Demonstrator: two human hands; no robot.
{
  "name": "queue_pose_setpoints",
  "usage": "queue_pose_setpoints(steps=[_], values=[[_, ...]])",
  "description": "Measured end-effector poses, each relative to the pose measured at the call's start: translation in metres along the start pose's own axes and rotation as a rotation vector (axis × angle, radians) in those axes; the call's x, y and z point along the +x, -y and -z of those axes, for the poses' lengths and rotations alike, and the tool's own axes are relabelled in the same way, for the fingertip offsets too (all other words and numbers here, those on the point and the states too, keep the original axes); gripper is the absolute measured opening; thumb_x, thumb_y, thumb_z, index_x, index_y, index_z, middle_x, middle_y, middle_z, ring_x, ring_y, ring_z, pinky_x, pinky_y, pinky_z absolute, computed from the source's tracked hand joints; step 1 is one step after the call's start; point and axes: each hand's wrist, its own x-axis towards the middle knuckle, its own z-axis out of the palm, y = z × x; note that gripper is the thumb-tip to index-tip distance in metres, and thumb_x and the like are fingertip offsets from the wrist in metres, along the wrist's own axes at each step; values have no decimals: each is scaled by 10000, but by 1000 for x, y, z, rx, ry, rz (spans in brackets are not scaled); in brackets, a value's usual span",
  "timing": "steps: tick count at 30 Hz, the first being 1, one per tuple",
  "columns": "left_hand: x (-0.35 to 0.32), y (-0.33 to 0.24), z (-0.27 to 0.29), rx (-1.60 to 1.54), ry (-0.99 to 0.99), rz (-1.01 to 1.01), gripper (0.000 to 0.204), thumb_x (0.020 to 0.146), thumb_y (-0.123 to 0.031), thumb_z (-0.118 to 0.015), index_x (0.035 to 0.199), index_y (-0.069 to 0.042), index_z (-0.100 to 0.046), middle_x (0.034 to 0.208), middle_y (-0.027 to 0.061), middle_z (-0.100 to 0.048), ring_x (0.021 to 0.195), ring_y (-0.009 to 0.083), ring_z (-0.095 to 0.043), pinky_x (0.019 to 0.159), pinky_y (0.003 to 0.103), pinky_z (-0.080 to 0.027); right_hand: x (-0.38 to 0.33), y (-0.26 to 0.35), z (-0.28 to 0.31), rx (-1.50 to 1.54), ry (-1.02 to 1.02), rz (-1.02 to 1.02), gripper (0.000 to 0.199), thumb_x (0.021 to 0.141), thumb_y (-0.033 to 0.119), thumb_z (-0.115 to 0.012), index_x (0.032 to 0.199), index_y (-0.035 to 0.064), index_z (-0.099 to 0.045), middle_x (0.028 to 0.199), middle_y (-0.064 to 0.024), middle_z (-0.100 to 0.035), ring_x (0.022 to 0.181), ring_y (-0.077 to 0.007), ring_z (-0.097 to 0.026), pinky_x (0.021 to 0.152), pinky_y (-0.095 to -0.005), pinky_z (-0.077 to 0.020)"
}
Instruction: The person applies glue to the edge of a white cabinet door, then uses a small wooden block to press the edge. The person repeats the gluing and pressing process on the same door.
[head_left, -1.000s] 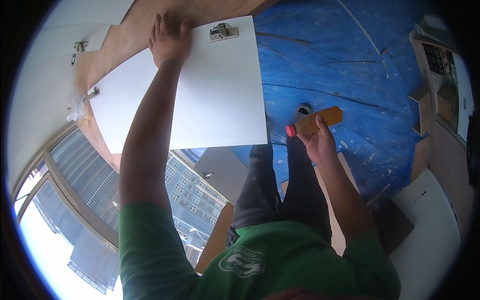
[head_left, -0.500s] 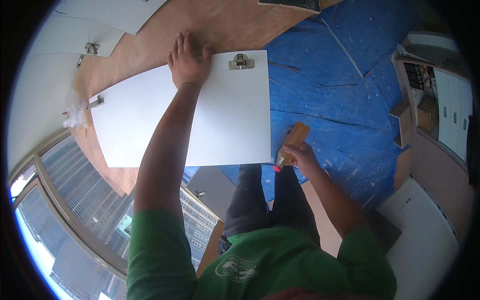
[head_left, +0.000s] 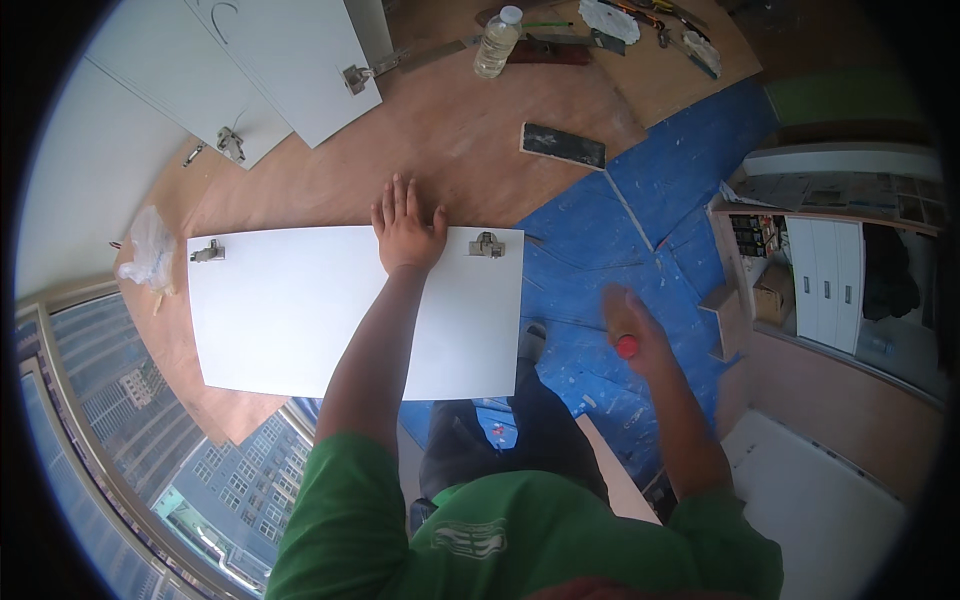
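Observation:
A white cabinet door panel [head_left: 300, 320] lies flat on a brown wooden board, its near part jutting out over my legs. Two metal hinges, one at the far left corner [head_left: 208, 251] and one at the far right [head_left: 487, 245], are fixed to it. My left hand [head_left: 408, 230] rests palm down across its far edge, fingers stretched onto the wood. Out to the right of the panel, my right hand [head_left: 648, 335] is closed round an amber bottle with a red cap [head_left: 626, 347]. The bottle's body is mostly hidden by the hand and smeared by motion.
More white panels with hinges [head_left: 310, 90] lie at the far left. A clear bottle [head_left: 497, 42], a dark block [head_left: 563, 146] and several hand tools [head_left: 665, 25] are on the boards [head_left: 440, 130]. Blue sheeting [head_left: 570, 270] covers the floor; a plastic bag [head_left: 152, 250] sits by the window.
My view has tilted up, showing more of the far boards. My right hand has carried the bottle away from the panel to the right. The left hand stays on the panel's far edge.

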Motion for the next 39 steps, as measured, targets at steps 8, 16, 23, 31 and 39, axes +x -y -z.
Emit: queue_pose_setpoints(steps=[8, 16, 23, 31, 39], values=[[5, -4, -1, 29, -20, 14, 668, 1002, -478, -470, 1556, -119, -369, 1683, 52, -236, 1558, 220, -183, 1276, 449, -107, 138, 217, -6, 134, 128, 130, 404, 964, 509, -622, 1203, 183, -602, 836, -91, -646, 536, -176, -548, 435, -252, -374], [7, -12, 4, 183, 61, 125, 681, 995, -461, -491, 1568, -120, -351, 1691, 64, -204, 1565, 233, -154, 1285, 464, -86, 329, 365, -41, 172, 121, 71, 323, 975, 386, -527, 1103, 110, -636, 844, -82, -649, 625, -148, -556, 489, -227, -391], [9, -15, 2, 207, 20, 142, 687, 971, -431, -533, 1558, -112, -374, 1675, 81, -253, 1559, 251, -181, 1280, 475, -87, 421, 430, -51, 156, 189, -67, 256, 952, 327, -588, 1046, 93, -628, 844, -58, -641, 635, -117, -569, 465, -187, -396], [4, -20, 6, 214, 35, 197, 672, 980, -458, -521, 1551, -129, -389, 1669, 83, -264, 1558, 259, -181, 1281, 468, -74, 434, 443, -49, -13, 259, -175, 340, 950, 430, -649, 1121, 138, -670, 991, -82, -709, 689, -124, -613, 492, -189, -438], [6, -20, 3, 192, -26, 208, 661, 975, -466, -530, 1538, -143, -406, 1669, 89, -259, 1555, 262, -191, 1282, 473, -83, 465, 461, -20, -43, 373, -187, 498, 974, 405, -599, 1355, 84, -594, 1324, -203, -641, 776, -202, -713, 521, -226, -515]])
